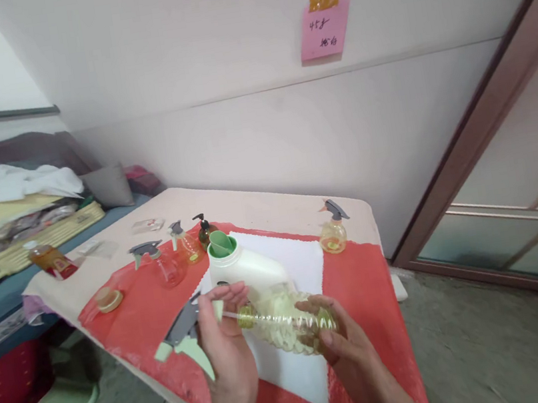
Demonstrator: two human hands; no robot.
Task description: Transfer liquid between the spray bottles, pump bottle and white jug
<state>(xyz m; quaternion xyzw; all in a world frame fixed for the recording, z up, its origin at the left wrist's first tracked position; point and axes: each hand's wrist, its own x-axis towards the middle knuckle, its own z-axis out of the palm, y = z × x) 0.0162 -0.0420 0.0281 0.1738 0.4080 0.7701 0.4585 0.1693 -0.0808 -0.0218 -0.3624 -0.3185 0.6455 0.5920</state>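
My left hand (228, 352) is closed around the collar of a grey and pale-green trigger spray head (186, 338), whose trigger points down to the left. From this head a thin tube runs into the neck of a clear yellow-green ribbed bottle (285, 327). The bottle lies tilted on its side in the air, its base gripped by the fingers of my right hand (342, 335). Head and bottle neck are apart, joined only by the tube. Just behind them stands a white jug (248, 265) with a green funnel-like top (221, 243).
A red cloth (366, 308) and a white sheet (294, 366) cover the table. Around lie a pink spray bottle (169, 270), a yellow spray bottle (189, 246), a dark pump bottle (204, 234), a round spray bottle (333, 235) and a tape roll (108, 298).
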